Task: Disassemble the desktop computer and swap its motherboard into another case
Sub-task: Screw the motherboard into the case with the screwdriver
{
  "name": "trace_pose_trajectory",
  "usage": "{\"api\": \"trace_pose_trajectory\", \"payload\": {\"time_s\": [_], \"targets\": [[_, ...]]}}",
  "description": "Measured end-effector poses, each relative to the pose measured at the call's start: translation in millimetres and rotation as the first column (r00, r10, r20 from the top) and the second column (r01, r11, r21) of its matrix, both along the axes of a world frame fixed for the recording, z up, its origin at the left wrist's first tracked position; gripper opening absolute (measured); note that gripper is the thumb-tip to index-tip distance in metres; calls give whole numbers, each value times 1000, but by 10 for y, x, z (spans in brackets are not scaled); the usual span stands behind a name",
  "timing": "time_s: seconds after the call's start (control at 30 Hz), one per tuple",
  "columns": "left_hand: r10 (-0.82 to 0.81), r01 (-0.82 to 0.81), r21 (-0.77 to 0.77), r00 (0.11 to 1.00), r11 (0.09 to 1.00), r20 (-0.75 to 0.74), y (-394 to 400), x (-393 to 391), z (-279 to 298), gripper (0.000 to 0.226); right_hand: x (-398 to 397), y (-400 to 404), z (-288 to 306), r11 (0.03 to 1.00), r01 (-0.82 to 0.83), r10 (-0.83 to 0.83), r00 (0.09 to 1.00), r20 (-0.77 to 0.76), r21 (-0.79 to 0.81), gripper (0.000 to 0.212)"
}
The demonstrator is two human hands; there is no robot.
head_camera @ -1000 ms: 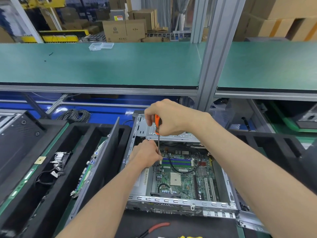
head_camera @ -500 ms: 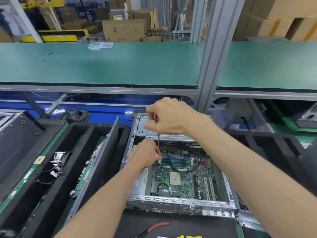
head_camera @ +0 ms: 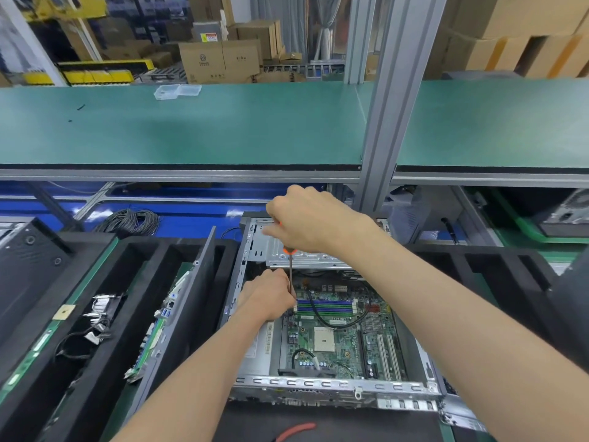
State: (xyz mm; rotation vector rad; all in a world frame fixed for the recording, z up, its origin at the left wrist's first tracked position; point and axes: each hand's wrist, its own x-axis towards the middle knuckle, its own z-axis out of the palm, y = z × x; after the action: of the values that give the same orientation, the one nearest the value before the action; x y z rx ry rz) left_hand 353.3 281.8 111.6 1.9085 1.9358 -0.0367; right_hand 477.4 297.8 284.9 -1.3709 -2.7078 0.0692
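An open silver computer case (head_camera: 318, 386) lies in front of me with a green motherboard (head_camera: 338, 339) inside it. My right hand (head_camera: 309, 218) grips the orange handle of a screwdriver (head_camera: 290, 266) held upright over the board's far left corner. My left hand (head_camera: 267, 296) sits lower inside the case, fingers curled round the shaft near its tip. The tip and the screw are hidden behind my left hand.
A second case panel with a board (head_camera: 178, 314) stands on edge in black foam (head_camera: 95, 330) to the left, beside loose cables (head_camera: 98, 311). Red-handled pliers (head_camera: 296, 430) lie at the near edge. A green shelf (head_camera: 191, 129) and a grey post (head_camera: 392, 100) rise behind.
My right hand has turned on the screwdriver handle, so less orange shows now. The left hand and the case have stayed in place.
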Motion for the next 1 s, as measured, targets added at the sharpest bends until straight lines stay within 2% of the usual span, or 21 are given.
{"api": "trace_pose_trajectory", "payload": {"time_s": [0.1,0.23,0.33,0.4,0.43,0.53,0.67,0.73,0.8,0.87,0.93,1.0], "targets": [[-4,4,9,1000,1000,-19,4,-6,-16,20,-24,41,10,991,-93,92,996,-13,-91,8],[11,-11,-21,1000,1000,8,-8,1,16,21,73,-5,79,960,-199,189,979,-71,-195,22],[30,-29,-16,999,999,25,-13,16,34,17,98,-49,57,985,-146,140,988,-62,-97,13],[43,-42,-18,999,999,27,-10,23,33,17,102,-31,30,999,-41,41,999,8,-20,30],[48,-47,-20,998,999,28,-13,33,39,17,106,-13,21,1000,-26,27,999,18,-8,29],[61,-61,-23,998,998,25,-15,62,70,12,128,39,25,984,-165,164,986,-18,-71,3],[95,-95,-27,995,995,1,-27,85,76,12,208,58,51,932,-314,301,949,-93,-181,22],[99,-99,-20,995,995,-8,-11,88,63,13,210,65,18,949,-285,272,956,-106,-137,8],[98,-98,-21,995,995,-18,-12,93,53,19,187,102,-26,979,-196,192,979,-72,-50,25],[104,-106,-29,994,994,-42,-6,95,47,23,156,119,-46,983,-185,184,981,-55,-14,24],[98,-99,-27,994,995,-55,7,91,22,23,149,149,-22,962,-263,261,964,-47,-69,11],[87,-89,-39,994,995,-64,16,85,25,23,185,156,20,933,-315,308,949,-67,-172,19]]}}
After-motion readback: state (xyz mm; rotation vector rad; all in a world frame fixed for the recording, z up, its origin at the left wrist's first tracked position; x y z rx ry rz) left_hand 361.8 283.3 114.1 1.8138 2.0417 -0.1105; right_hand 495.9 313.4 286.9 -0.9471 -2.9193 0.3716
